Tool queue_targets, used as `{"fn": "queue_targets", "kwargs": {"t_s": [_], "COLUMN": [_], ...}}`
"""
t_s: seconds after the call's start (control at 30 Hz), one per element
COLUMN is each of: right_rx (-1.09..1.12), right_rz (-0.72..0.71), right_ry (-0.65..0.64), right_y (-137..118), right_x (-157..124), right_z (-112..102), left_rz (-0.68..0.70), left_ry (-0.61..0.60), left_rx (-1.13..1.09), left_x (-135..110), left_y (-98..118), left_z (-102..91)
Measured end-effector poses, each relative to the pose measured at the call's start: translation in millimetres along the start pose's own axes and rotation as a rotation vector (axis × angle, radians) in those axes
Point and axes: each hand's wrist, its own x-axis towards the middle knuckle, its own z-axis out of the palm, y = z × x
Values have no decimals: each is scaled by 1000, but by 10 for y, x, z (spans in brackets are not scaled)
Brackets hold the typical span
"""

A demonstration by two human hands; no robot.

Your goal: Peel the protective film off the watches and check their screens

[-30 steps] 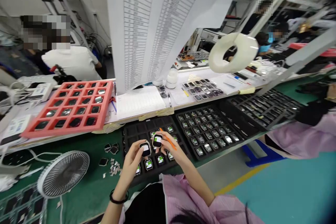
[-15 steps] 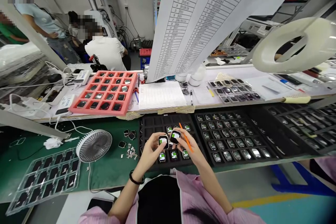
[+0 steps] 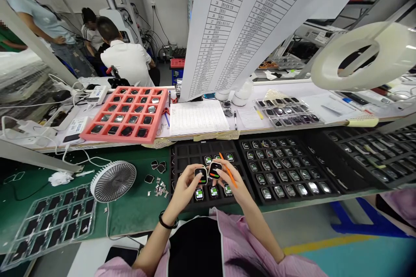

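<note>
Two held watches now show dark screens

Half a second ago the left watch (image 3: 200, 177) and the right watch (image 3: 215, 170) both glowed white and green; now each face is mostly black, with a strip of orange and green low down. A second ago they were held a little apart, but now they sit side by side, their near edges very close; whether they touch is hard to tell. The left hand (image 3: 184, 188) grips the left watch by its edge, thumb over the lower part of the screen, fingers behind. The right hand (image 3: 235, 181) grasps the right watch likewise, thumb bent in over the glass. An orange stick (image 3: 228, 169) lies slantwise across the right hand, its far end leaning left; what keeps it there cannot be made out. Both forearms reach in from the near side and converge, a black band (image 3: 168, 220) round the left wrist. Both watches are above a black tray (image 3: 186, 150), where a near row of lit watches (image 3: 213, 191) lies. Small metal pieces (image 3: 160, 188) lie left of the tray, near a fan (image 3: 113, 181)
</note>
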Motion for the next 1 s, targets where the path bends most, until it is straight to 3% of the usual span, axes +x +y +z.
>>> {"fn": "queue_targets", "kwargs": {"t_s": [0.47,1.0], "right_rx": [108,26], "right_rz": [45,32], "right_ry": [0,-74], "right_y": [-24,24], "right_x": [-25,-29], "right_z": [-4,-41], "left_rz": [-32,69], "left_ry": [10,-15], "left_rx": [-64,29], "left_x": [-17,-22], "left_y": [38,-10], "left_z": [-33,-14]}}
